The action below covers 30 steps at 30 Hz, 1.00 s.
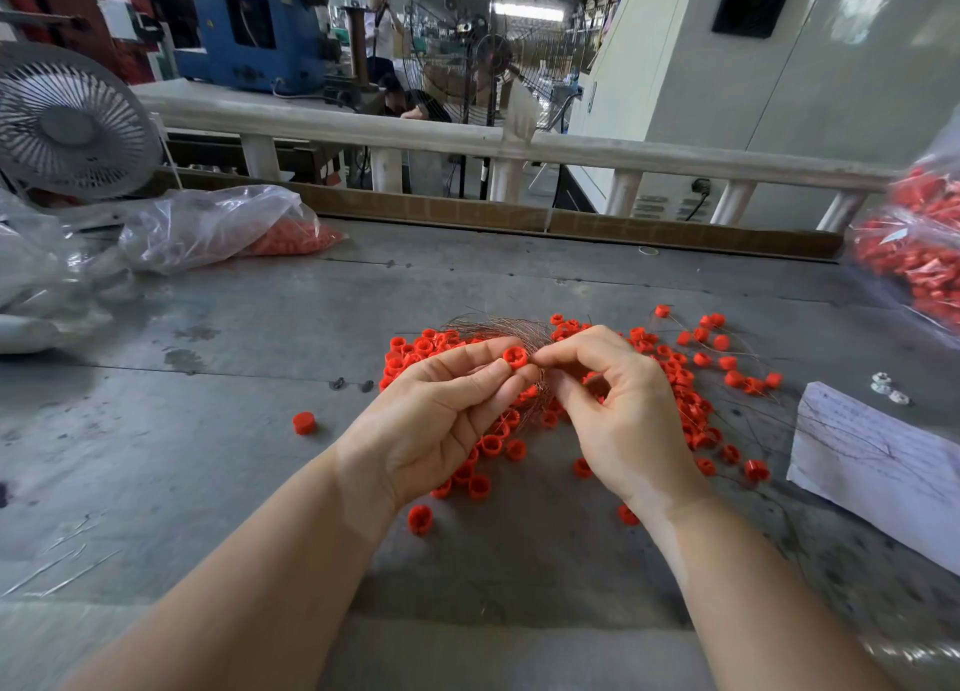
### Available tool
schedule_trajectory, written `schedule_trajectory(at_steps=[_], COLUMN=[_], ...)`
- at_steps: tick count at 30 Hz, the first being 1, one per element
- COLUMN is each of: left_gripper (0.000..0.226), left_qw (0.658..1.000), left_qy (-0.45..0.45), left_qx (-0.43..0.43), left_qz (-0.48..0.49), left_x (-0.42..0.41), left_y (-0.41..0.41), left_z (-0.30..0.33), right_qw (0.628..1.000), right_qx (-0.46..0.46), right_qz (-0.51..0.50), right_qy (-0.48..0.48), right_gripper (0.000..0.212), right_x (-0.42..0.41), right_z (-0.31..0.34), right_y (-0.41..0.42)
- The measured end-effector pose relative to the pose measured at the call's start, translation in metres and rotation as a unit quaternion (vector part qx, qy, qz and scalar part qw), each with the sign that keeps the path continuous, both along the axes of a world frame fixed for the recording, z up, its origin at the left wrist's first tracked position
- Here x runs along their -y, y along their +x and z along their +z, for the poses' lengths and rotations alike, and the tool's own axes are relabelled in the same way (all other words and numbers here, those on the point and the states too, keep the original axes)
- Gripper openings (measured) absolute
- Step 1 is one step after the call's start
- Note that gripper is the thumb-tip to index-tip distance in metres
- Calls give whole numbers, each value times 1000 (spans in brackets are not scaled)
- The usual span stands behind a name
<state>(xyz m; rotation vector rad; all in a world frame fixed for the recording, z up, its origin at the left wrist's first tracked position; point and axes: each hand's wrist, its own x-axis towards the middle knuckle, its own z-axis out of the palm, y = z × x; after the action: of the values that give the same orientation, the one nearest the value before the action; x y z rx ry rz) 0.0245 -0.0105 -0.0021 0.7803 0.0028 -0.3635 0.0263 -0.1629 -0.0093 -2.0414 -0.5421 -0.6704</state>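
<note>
Just above the centre of the frame, the left hand holds one red cap between its thumb and curled fingertips, lifted clear of the table with its open end turned up and outward, probably so the hollow can be seen and reached. The right hand meets it from the right with thumb and forefinger pinched tight at the cap's rim. It seems to be feeding in a strand, though the strand is too fine to make out. Both hands work directly over the bundle of copper wires and the loose caps spread around it, so the next piece lies close below. One stray cap sits apart to the left. A bag of more caps lies at upper left, another bag at the right edge, and a white sheet at lower right.
</note>
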Motion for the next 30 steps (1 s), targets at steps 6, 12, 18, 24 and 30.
schedule_trajectory(at_steps=[6, 12, 18, 24, 30], left_gripper=[21, 20, 18, 18, 16], left_qw=[1000, 1000, 999, 999, 999], left_qy=[-20, -18, -10, -4, -8], left_qx=[1, 20, 31, 32, 33], left_qz=[3, -15, -13, 3, -8], left_x=[1, 1, 2, 3, 2], left_y=[0, 0, 1, 3, 3], left_z=[1, 0, -3, -6, -6], right_qw=[991, 967, 961, 966, 962], right_qx=[-89, -161, -184, -193, -212], right_qz=[24, 62, 66, 68, 56], right_qy=[97, 187, 194, 161, 160], right_gripper=[28, 26, 21, 19, 12], right_x=[-1, -2, -1, 0, 3], right_z=[1, 1, 1, 1, -1], right_y=[0, 0, 0, -1, 1])
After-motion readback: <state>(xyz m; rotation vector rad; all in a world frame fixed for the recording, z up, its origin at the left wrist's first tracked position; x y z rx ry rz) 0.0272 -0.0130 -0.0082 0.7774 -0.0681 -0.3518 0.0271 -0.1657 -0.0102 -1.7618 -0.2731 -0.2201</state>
